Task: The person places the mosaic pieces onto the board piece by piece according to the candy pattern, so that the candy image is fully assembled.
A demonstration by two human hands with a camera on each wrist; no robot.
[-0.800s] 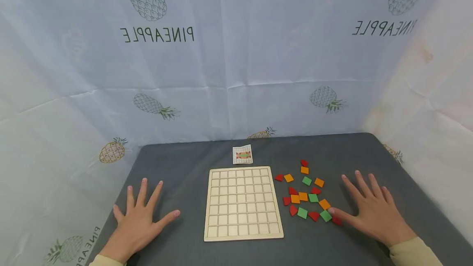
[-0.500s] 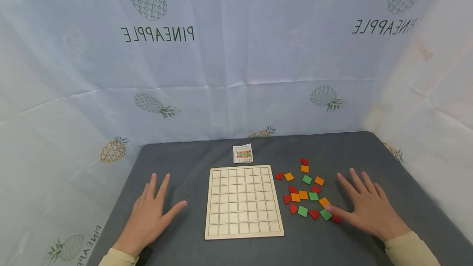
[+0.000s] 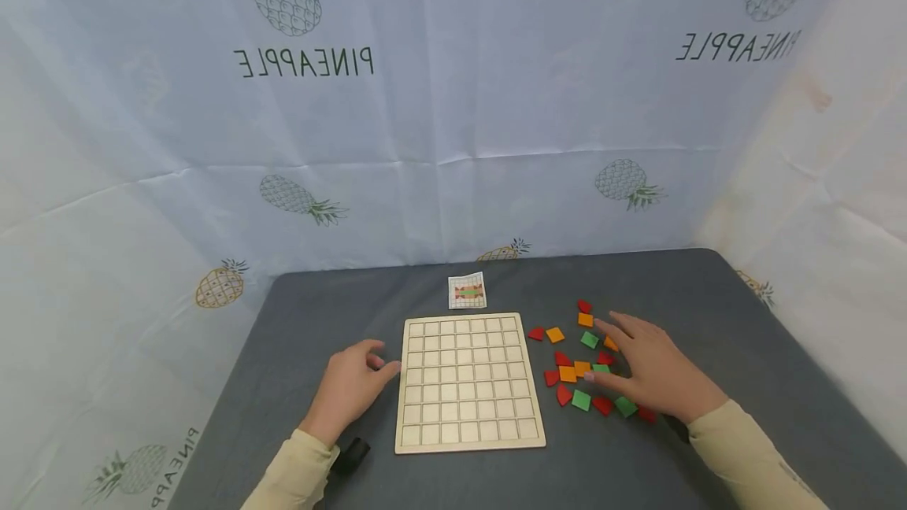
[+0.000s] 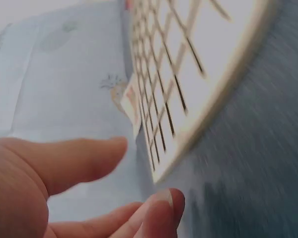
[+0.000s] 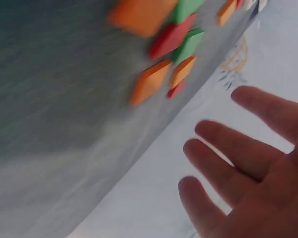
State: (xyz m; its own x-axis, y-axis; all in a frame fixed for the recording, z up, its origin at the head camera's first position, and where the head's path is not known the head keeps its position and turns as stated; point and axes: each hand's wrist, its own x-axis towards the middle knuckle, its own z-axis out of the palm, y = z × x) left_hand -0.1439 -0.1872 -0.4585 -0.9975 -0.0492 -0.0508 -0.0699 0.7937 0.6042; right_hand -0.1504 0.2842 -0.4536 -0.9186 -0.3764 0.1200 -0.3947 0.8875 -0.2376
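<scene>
A pale wooden board (image 3: pixel 464 384) with a grid of square recesses lies mid-table. My left hand (image 3: pixel 347 388) is right at its left edge, fingers loosely bent. In the left wrist view a gap shows between the thumb (image 4: pixel 89 158) and the fingers (image 4: pixel 154 215), with nothing between them. My right hand (image 3: pixel 652 364) hovers over the scattered pieces, holding nothing, its fingers (image 5: pixel 238 148) spread. Orange square tiles (image 3: pixel 568 374), green square tiles (image 3: pixel 581 400) and red wedge-shaped tiles (image 3: pixel 564 394) lie right of the board. The right hand hides some of them.
Behind the board lies a small paper card (image 3: pixel 467 290) printed with a grid and a red, orange and green pattern. The table (image 3: pixel 340 297) is dark grey. A pineapple-print cloth (image 3: pixel 453 101) hangs behind it and along both sides.
My left hand has moved right to the board's edge, its spread fingers now bent. My right hand has moved left over the tiles.
</scene>
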